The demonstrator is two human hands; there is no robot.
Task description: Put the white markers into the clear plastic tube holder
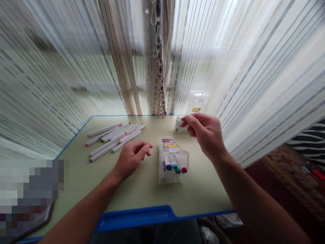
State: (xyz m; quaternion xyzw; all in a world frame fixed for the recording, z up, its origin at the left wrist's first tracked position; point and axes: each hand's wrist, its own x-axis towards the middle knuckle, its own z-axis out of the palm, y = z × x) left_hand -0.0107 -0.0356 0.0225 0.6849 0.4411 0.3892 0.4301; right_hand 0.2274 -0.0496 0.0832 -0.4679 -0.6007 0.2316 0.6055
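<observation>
A clear plastic marker case [173, 165] lies on the pale green table [142, 189] with three markers inside, capped blue, teal and red. My left hand [132, 158] hovers just left of the case, fingers loosely curled, holding nothing. My right hand [206, 133] is raised above and to the right of the case, fingers bent and slightly apart, with nothing visible in them. Several white markers [115, 139] lie loose in a row at the table's back left. The case's clear lid [179, 125] sits behind my right hand's fingertips.
The table has a blue rim [137, 217] at the front edge. Sheer striped curtains [254, 84] hang close behind and to the right. A dark flat object [38, 222] lies at the front left corner beside a blurred patch. A patterned rug [286, 176] shows at right.
</observation>
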